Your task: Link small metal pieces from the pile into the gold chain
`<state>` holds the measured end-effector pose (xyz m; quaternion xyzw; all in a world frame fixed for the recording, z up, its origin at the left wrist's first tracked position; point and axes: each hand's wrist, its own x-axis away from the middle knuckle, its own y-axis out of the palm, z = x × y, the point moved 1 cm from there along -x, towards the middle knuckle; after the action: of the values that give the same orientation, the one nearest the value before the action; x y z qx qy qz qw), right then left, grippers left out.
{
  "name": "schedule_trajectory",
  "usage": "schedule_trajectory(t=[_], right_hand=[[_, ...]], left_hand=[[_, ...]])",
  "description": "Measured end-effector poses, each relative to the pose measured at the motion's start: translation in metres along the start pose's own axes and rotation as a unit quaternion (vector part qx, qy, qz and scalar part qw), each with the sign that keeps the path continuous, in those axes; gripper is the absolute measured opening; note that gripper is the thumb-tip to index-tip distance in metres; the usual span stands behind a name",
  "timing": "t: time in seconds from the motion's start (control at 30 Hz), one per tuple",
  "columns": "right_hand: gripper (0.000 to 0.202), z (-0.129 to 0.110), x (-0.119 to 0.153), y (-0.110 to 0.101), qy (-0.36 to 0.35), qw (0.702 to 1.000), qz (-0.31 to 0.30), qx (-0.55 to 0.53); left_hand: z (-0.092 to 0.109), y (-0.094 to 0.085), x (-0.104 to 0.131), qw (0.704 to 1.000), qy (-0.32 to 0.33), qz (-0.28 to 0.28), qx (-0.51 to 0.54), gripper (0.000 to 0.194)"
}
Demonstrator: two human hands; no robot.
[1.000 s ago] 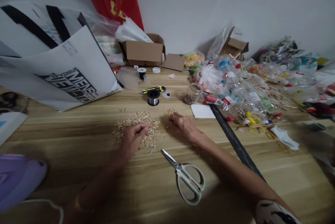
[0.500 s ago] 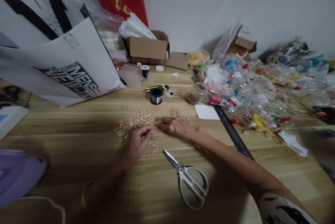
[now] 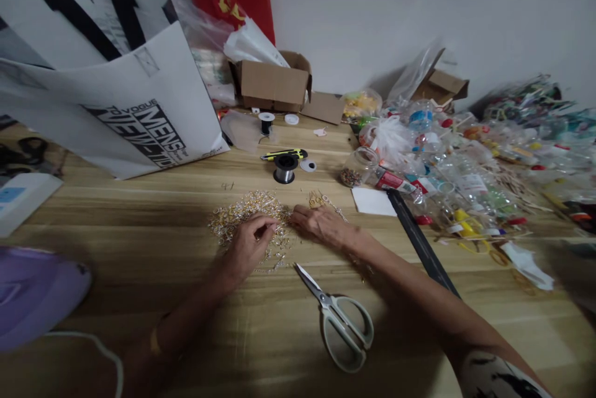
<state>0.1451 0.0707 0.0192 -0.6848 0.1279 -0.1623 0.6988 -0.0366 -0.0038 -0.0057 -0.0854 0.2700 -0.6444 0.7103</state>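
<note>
On the wooden table lies a pile of small gold and silver jewellery pieces [image 3: 246, 207], glinting and tangled. My left hand [image 3: 246, 246] rests at the pile's near right side, thumb and fingertips pinched together; whatever is between them is too small to name. Just right of it, my right hand [image 3: 319, 224] is curled with its fingertips down at the pile's edge, and what they grip is hidden. Gold ring-shaped pieces and a thin chain [image 3: 326, 199] lie beyond the right hand. Nearer to me are scissors [image 3: 333, 314] with pale handles, their blades slightly apart.
Behind the pile are a wire spool [image 3: 285, 169], a yellow-black utility knife [image 3: 285, 154] and a jar of beads [image 3: 358, 168]. Plastic bottles [image 3: 465, 162] crowd the right side. A white bag [image 3: 153, 100] and a cardboard box [image 3: 274, 84] stand at the back; a purple object [image 3: 37, 292] sits left.
The whole scene has shifted a little to the right in view. My left thumb and fingertips have shifted slightly at the pile; my right hand stays at its edge.
</note>
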Motion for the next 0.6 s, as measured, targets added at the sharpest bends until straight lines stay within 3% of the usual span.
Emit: schedule_trajectory(t=[0.27,0.6], right_hand=[[0.01,-0.004,0.006,-0.005,0.018,0.995,0.026,-0.092],[0.009,-0.029,0.023,-0.023,0.026,0.988,0.053,-0.141]], left_hand=[[0.002,0.005,0.004,0.995,0.08,-0.006,-0.061,0.032],[0.019,0.001,0.007,0.989,0.092,-0.091,-0.073,0.015]])
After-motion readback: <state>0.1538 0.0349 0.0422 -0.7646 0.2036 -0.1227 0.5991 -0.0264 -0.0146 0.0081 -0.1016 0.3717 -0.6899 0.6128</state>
